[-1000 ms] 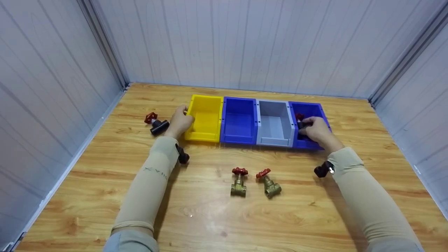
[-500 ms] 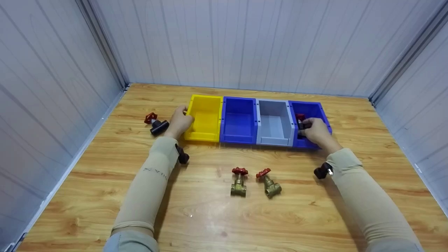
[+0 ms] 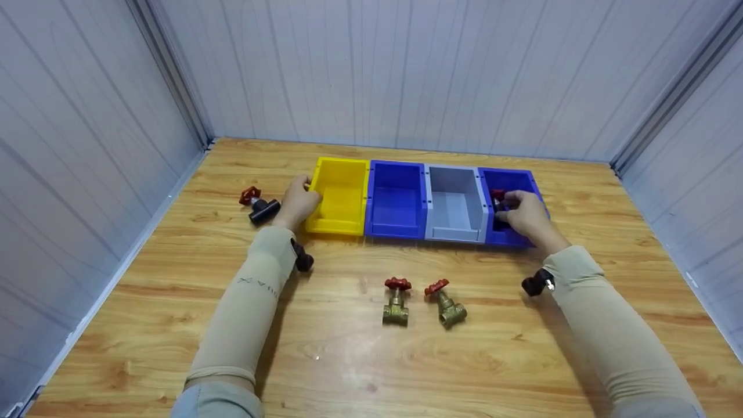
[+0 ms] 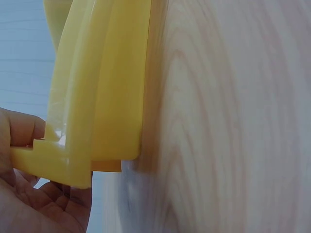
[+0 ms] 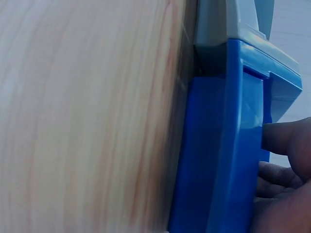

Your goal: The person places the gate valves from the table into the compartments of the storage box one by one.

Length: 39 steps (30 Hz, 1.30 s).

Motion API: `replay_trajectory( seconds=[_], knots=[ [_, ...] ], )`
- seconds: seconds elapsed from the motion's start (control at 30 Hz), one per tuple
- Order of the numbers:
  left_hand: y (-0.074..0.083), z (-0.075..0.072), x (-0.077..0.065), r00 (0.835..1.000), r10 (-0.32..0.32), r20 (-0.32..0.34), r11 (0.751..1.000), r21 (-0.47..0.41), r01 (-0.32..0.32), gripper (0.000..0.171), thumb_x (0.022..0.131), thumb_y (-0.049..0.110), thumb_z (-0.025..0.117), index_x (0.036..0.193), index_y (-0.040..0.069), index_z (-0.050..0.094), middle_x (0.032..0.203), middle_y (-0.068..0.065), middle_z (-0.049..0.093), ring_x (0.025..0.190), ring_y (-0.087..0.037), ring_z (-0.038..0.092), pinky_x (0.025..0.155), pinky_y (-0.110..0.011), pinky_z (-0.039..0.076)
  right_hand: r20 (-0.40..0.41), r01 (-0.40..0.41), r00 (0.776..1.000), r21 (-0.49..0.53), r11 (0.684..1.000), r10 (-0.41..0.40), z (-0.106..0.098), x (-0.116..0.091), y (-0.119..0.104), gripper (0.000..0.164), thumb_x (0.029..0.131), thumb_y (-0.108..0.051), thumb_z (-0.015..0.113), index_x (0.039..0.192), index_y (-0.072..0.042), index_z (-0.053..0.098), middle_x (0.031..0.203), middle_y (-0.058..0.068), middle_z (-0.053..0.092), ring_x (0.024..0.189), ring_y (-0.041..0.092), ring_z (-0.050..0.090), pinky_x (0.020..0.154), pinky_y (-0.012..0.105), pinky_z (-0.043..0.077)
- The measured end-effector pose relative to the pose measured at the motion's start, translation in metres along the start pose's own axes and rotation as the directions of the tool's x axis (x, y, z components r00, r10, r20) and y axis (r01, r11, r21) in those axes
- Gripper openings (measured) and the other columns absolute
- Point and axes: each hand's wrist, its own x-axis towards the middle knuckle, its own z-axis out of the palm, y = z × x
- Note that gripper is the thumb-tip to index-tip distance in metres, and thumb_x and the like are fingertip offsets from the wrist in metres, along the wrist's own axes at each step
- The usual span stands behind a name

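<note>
My left hand grips the left wall of the yellow bin. In the left wrist view, thumb and fingers lie on either side of its rim. My right hand reaches into the blue bin at the right end, thumb and forefinger apart. Beside its fingertips stands a dark valve with a red handwheel, partly hidden by the hand. The right wrist view shows the fingers behind the blue wall; the valve is hidden there. Another black valve with a red handwheel lies left of my left hand.
Between the end bins are a second blue bin and a grey bin, joined in one row. Two brass valves with red handwheels, one straight and one angled, lie on the wooden table. White panels enclose it.
My right hand has shifted slightly inside the right blue bin, and its thumb and forefinger have parted a little beside the valve. The left hand stays on the yellow bin.
</note>
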Motion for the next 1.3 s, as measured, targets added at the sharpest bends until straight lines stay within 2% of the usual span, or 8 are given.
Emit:
replay_trajectory(
  seconds=[0.37, 0.87, 1.3],
  knots=[
    [0.002, 0.001, 0.002, 1.000, 0.015, -0.008, 0.999, 0.034, -0.015, 0.042, 0.103, 0.009, 0.052, 0.145, 0.005, 0.055, 0.140, -0.021, 0.057, 0.119, -0.035, 0.057, 0.101, -0.048, 0.050, 0.028, -0.033, 0.999, 0.092, 0.995, 0.030, -0.013, -0.002, -0.009, 0.062, 0.098, 0.000, 0.071, 0.151, 0.019, 0.046, 0.152, 0.039, 0.054, 0.145, 0.051, 0.053, 0.125, 0.056, 0.039],
    [0.000, 0.002, 0.004, 1.000, 0.002, 0.001, 1.000, 0.012, -0.002, 0.040, 0.102, 0.010, 0.051, 0.142, 0.006, 0.055, 0.139, -0.019, 0.058, 0.117, -0.033, 0.058, 0.100, -0.047, 0.052, 0.036, -0.045, 0.999, 0.130, 0.990, 0.040, -0.025, -0.009, -0.022, 0.066, 0.101, 0.000, 0.069, 0.158, 0.015, 0.039, 0.159, 0.037, 0.048, 0.152, 0.050, 0.046, 0.128, 0.056, 0.036],
    [0.001, 0.001, 0.005, 1.000, 0.006, 0.016, 0.999, 0.044, -0.007, 0.044, 0.104, 0.010, 0.051, 0.148, 0.007, 0.054, 0.143, -0.020, 0.057, 0.121, -0.035, 0.056, 0.103, -0.050, 0.050, 0.008, 0.004, 1.000, 0.151, 0.988, -0.005, -0.033, -0.019, -0.031, 0.070, 0.100, -0.002, 0.073, 0.159, 0.012, 0.041, 0.159, 0.035, 0.051, 0.152, 0.049, 0.047, 0.127, 0.057, 0.036]
  ],
)
